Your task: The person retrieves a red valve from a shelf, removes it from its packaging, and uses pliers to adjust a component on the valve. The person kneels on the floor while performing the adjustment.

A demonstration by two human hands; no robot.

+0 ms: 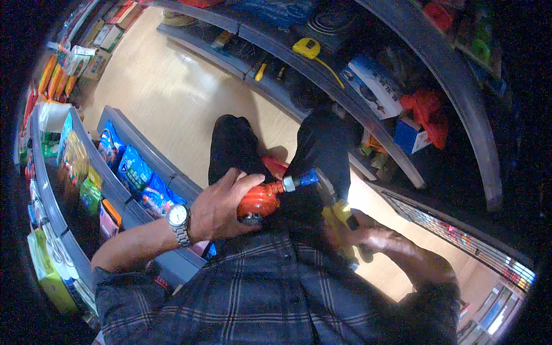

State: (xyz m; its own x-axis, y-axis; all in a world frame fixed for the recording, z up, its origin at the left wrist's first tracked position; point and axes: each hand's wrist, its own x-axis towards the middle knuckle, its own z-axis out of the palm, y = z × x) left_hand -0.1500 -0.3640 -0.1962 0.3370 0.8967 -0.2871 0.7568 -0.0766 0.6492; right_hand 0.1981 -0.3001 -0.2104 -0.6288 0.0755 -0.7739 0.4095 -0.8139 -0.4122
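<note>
My left hand point(220, 202), with a metal-strapped wristwatch point(177, 215), is wrapped around a round orange metal fitting that looks like a gas regulator point(258, 200). A hex nut point(288, 184) and a blue threaded-looking end piece point(307, 177) stick out from it to the right. My right hand point(358, 230) grips a yellow and black hand tool point(338, 212) whose grey metal head point(326, 187) lies just beside the blue end. Blur and shadow hide the tool's exact kind. Both hands are above my lap.
Metal shelving point(241, 32) curves along the far and right side, bearing a yellow tape measure point(307, 47), a printed box point(373, 86) and a red plastic bag point(427, 114). Left shelves point(101, 151) hold blue packets point(136, 166). Light flooring point(172, 86) lies between; a wire rack point(453, 235) stands right.
</note>
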